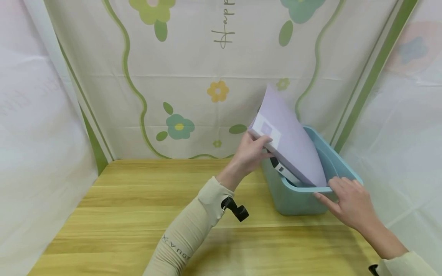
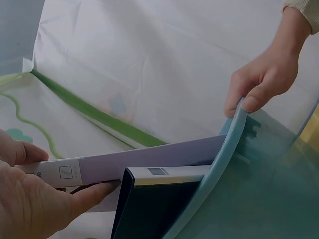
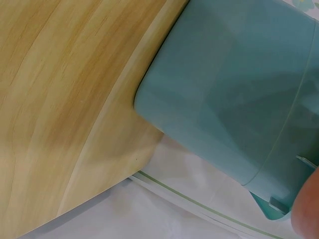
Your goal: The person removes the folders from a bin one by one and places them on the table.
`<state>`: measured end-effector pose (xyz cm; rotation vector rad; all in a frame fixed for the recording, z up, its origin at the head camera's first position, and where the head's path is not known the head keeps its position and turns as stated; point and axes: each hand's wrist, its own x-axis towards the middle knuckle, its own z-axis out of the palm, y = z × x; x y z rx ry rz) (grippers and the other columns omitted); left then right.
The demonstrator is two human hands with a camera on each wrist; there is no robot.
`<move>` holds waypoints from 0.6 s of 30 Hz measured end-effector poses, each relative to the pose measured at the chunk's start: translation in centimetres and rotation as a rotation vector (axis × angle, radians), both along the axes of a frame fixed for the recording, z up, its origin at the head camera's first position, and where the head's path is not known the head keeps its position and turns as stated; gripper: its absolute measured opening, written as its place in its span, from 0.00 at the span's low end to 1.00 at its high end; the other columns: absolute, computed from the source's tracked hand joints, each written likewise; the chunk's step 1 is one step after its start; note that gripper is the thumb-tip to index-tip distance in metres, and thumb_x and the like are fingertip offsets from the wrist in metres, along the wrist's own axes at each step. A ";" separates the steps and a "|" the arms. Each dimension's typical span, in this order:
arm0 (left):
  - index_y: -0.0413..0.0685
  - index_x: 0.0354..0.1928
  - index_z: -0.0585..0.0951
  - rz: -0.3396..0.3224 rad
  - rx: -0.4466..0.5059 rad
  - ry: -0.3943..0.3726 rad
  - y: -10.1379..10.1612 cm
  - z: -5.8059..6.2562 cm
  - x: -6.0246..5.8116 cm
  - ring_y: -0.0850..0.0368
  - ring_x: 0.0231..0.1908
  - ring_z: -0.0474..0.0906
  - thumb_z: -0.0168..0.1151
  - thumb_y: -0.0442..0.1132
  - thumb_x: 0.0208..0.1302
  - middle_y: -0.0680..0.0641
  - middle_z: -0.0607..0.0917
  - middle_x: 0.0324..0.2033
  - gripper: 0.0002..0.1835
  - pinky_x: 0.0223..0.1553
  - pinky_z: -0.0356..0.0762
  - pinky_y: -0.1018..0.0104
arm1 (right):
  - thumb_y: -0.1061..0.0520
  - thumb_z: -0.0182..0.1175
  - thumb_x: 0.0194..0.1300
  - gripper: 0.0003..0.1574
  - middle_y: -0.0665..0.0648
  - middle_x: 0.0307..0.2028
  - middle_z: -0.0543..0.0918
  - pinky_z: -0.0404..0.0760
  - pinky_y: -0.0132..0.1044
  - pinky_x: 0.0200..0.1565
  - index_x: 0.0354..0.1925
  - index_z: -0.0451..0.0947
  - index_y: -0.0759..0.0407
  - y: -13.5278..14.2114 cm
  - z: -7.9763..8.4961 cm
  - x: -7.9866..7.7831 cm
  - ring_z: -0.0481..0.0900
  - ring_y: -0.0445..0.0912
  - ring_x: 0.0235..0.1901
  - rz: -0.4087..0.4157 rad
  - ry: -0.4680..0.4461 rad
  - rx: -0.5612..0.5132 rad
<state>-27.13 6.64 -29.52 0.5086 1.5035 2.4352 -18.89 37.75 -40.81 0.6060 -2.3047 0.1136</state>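
My left hand (image 1: 251, 151) grips a lilac book (image 1: 290, 134) by its white-banded end, thumb on one side and fingers on the other. The book leans at a slant, its lower part inside a teal plastic bin (image 1: 300, 205). Close beside it in the bin, a second book (image 2: 164, 175) with a white spine and dark cover pokes above the rim. At the bin's near right corner my right hand (image 1: 353, 201) holds the rim, fingers over the edge and thumb outside. Only a fingertip of it shows in the right wrist view. The bin's floor is hidden.
The bin stands on a wood-grain table (image 1: 155, 214), towards its right side. Behind the table hangs a pale floral cloth (image 1: 193, 69). Similar cloth walls (image 1: 38, 126) close in the left and right sides.
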 end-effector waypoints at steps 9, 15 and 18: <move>0.54 0.70 0.68 0.012 0.030 0.008 -0.5 -0.2 -0.3 0.39 0.64 0.74 0.52 0.27 0.74 0.43 0.75 0.62 0.27 0.60 0.74 0.35 | 0.20 0.48 0.69 0.40 0.43 0.22 0.57 0.52 0.35 0.27 0.25 0.62 0.52 0.0 0.0 -0.1 0.54 0.39 0.21 0.004 0.007 -0.003; 0.54 0.71 0.66 0.000 0.101 0.006 -0.7 -0.2 -0.5 0.38 0.66 0.72 0.51 0.26 0.74 0.42 0.74 0.63 0.27 0.63 0.72 0.37 | 0.20 0.48 0.68 0.39 0.43 0.22 0.58 0.52 0.35 0.27 0.25 0.61 0.50 0.0 0.0 -0.1 0.55 0.40 0.21 0.005 0.011 -0.012; 0.52 0.71 0.66 0.006 0.139 0.010 -0.9 -0.2 -0.5 0.38 0.65 0.73 0.50 0.26 0.74 0.41 0.74 0.63 0.27 0.63 0.73 0.38 | 0.20 0.48 0.68 0.39 0.44 0.22 0.59 0.52 0.35 0.27 0.25 0.61 0.51 0.0 0.0 -0.1 0.55 0.40 0.21 -0.003 0.003 -0.011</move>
